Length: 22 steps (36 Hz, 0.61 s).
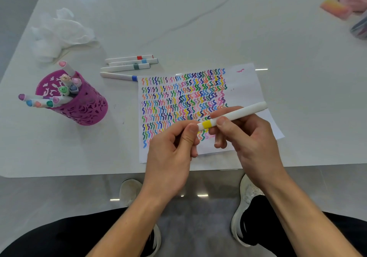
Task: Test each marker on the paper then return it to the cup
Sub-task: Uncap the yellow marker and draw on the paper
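1. The marker point(241, 113) is held above the paper point(245, 86). Its long axis runs from low-left to high-right, with the yellow band point(206, 124) at the left end.
2. The right grip point(248, 137) pinches the barrel just right of the band, thumb on top.
3. The left grip point(170, 153) pinches the end just left of the band and hides the cap or tip.
4. The working end thus points toward the left grip, so any pull or push should run along the axis. I cannot tell whether the cap is coming off or going on.
5. The cup point(79, 108) stands on the bench point(198, 28), well to the left and nearer the left grip.
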Tool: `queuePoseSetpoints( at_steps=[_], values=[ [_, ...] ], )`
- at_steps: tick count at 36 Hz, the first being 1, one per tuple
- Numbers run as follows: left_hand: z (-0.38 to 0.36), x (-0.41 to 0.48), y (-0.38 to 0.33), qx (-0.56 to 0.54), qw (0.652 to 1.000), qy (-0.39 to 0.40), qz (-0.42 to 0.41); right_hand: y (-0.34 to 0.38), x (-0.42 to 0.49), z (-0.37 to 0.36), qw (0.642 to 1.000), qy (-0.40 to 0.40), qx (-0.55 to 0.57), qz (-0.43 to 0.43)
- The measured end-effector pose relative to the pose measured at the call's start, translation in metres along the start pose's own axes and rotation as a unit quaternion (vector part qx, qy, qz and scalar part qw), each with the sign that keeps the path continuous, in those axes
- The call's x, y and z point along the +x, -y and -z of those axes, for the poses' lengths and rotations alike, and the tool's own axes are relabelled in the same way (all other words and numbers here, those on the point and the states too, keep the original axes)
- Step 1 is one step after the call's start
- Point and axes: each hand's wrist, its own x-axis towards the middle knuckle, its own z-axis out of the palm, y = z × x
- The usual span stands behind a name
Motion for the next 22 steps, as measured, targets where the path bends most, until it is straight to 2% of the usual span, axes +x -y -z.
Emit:
queuePoseSetpoints(
  at_steps=[9,14,18,22],
  values=[
    [0.005,0.005,0.002,-0.008,1.0,-0.004,0.01,-0.005,0.001,-0.003,1.0,0.009,-0.017,-0.007],
    [0.009,0.01,-0.007,-0.017,1.0,-0.014,-0.018,-0.005,0.004,-0.004,1.0,0.015,-0.004,-0.018],
    [0.013,0.009,-0.01,-0.041,0.997,-0.064,-0.033,-0.005,0.01,-0.002,1.0,-0.003,0.003,-0.017],
    [0.029,0.013,-0.015,-0.053,0.986,-0.148,-0.06,-0.006,0.014,0.003,0.999,-0.035,0.017,-0.008]
  ],
)
